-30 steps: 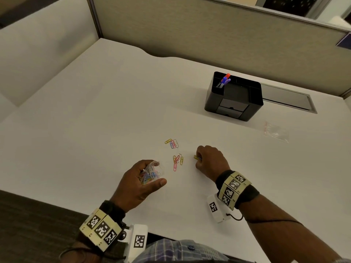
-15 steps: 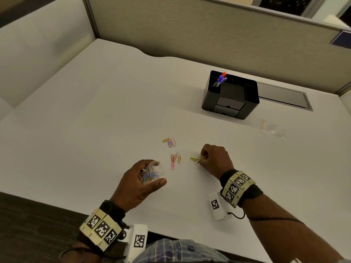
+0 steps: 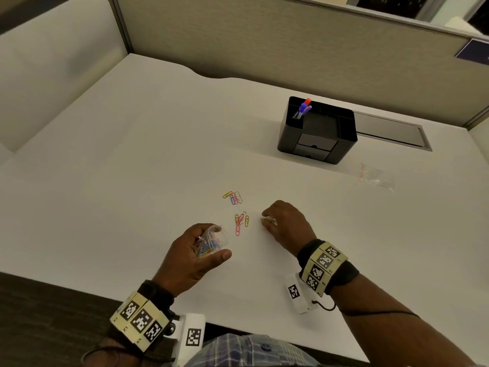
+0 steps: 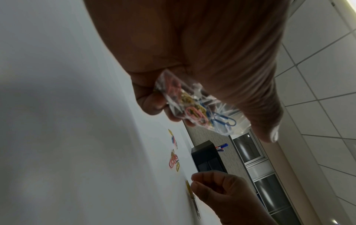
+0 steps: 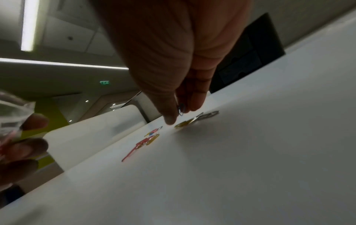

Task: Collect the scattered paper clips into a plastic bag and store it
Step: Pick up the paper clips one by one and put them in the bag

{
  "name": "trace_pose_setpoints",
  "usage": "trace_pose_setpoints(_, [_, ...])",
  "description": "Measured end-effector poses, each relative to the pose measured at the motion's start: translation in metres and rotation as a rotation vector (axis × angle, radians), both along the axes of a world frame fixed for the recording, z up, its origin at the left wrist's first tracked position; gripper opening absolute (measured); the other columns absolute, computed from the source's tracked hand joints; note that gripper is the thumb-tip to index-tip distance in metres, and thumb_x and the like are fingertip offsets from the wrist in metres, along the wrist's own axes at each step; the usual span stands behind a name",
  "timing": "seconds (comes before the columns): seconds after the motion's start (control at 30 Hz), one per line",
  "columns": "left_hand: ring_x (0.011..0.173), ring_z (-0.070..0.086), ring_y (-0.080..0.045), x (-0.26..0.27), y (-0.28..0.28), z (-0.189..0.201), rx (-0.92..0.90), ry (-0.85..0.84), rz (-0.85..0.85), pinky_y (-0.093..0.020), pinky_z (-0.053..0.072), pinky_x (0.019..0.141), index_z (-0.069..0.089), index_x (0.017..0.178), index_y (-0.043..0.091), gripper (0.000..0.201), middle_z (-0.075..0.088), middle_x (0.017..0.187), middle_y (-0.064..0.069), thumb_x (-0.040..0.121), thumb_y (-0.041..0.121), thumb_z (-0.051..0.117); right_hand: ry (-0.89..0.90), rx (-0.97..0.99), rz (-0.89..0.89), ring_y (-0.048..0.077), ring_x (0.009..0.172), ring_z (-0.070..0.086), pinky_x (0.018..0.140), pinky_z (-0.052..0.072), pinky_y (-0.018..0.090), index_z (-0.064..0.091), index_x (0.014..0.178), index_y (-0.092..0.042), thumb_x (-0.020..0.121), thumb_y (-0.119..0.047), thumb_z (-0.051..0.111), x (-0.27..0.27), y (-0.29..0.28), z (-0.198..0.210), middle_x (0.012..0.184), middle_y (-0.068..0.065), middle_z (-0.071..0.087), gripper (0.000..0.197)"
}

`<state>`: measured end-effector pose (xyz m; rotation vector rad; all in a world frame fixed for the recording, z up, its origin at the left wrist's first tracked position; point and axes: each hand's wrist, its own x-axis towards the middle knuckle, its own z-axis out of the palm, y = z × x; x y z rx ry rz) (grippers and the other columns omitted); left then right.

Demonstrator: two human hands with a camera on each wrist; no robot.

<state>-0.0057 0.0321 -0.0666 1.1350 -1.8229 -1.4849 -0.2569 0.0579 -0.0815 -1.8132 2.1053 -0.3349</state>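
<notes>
My left hand (image 3: 213, 245) holds a small clear plastic bag (image 3: 210, 238) with several coloured paper clips in it, just above the white desk (image 3: 132, 181); the same bag (image 4: 194, 106) fills the left wrist view. Two loose clusters of clips lie on the desk, one farther (image 3: 233, 197) and one nearer (image 3: 241, 221). To their right, my right hand (image 3: 266, 220) is lowered to the desk with fingers curled. In the right wrist view, thumb and fingers pinch a small blue clip (image 5: 181, 110) above a yellow and a silver clip (image 5: 194, 120) on the desk.
A black desk organizer (image 3: 317, 131) with pens (image 3: 303, 109) stands at the back right. A second clear bag (image 3: 377, 177) lies flat to the right of it. A grey cable slot (image 3: 389, 131) runs behind. Partition walls (image 3: 264, 43) close off the desk's far side.
My right hand has shifted left, back over the yellow clips that lay bare half a second ago. The left hand with the bag has stayed in place.
</notes>
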Motion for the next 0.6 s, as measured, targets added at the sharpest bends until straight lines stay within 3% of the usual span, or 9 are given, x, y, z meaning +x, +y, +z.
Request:
trace_pose_setpoints(0.1, [0.095,0.058,0.011,0.001,0.0,0.0,0.005,0.0,-0.002,-0.004,0.048,0.067,0.051,0.104,0.04,0.077,0.06,0.106,0.017,0.043,0.086,0.06,0.08,0.072,0.029,0.023,0.105,0.051,0.083,0.047,0.036,0.065,0.105,-0.011,0.094,-0.022,0.054,0.007,-0.003,0.0,0.109,0.005,0.057,0.019])
trace_pose_setpoints(0.2, [0.095,0.058,0.012,0.002,0.0,0.001,0.005,0.0,0.003,-0.004,0.047,0.067,0.051,0.105,0.04,0.078,0.06,0.105,0.016,0.043,0.086,0.06,0.08,0.083,0.005,0.023,0.099,0.051,0.075,0.045,0.033,0.063,0.097,-0.011,0.094,-0.018,0.053,0.011,-0.006,0.001,0.104,0.006,0.056,0.012])
trace_pose_setpoints(0.4, [0.096,0.058,0.011,0.003,-0.001,0.002,-0.002,0.004,0.007,-0.004,0.048,0.067,0.053,0.107,0.035,0.083,0.06,0.107,0.016,0.043,0.086,0.06,0.288,0.096,0.089,0.027,0.094,0.053,0.068,0.038,0.031,0.055,0.104,-0.007,0.094,-0.01,0.04,0.015,-0.009,-0.002,0.103,0.011,0.056,0.018])
trace_pose_setpoints(0.53, [0.095,0.059,0.009,0.004,-0.002,0.001,0.0,0.01,0.015,-0.004,0.048,0.068,0.054,0.109,0.032,0.084,0.061,0.107,0.015,0.043,0.084,0.062,0.269,0.067,0.058,0.027,0.089,0.055,0.065,0.036,0.03,0.056,0.1,-0.007,0.09,-0.005,0.043,0.011,-0.011,0.006,0.097,0.011,0.059,0.017])
trace_pose_setpoints(0.6, [0.095,0.06,0.008,0.004,-0.002,0.0,0.004,0.017,0.015,-0.004,0.047,0.068,0.055,0.109,0.032,0.083,0.062,0.107,0.014,0.044,0.083,0.063,0.162,0.005,0.006,0.024,0.081,0.055,0.064,0.034,0.027,0.06,0.097,-0.008,0.089,-0.007,0.048,0.009,-0.01,0.015,0.092,0.009,0.062,0.014])
